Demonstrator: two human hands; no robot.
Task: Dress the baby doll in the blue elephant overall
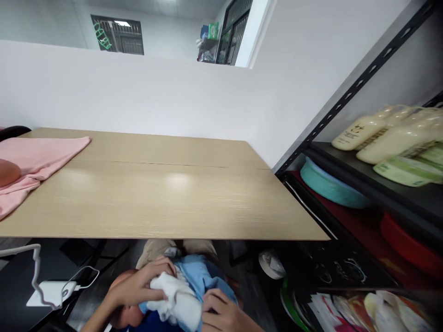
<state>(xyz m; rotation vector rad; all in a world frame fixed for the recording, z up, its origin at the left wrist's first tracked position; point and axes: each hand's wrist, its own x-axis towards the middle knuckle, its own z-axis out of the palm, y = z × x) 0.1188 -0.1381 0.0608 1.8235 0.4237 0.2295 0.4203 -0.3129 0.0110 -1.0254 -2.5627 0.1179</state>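
Observation:
On my lap, below the table's front edge, lies what looks like a baby doll, its rounded brown head partly covered by my left arm. Light-blue clothing wraps its body. Over it is a bunched white cloth. My left hand reaches across from the left, with fingers and thumb closed around the upper left part of this cloth. At the cloth's right end, my right hand has its fingers curled against the blue clothing; what they pinch is hidden.
A wooden table spans the front, with a pink cloth and a rounded brown object at left. Black shelving with bottles and basins stands right. A white device with a cable lies lower left.

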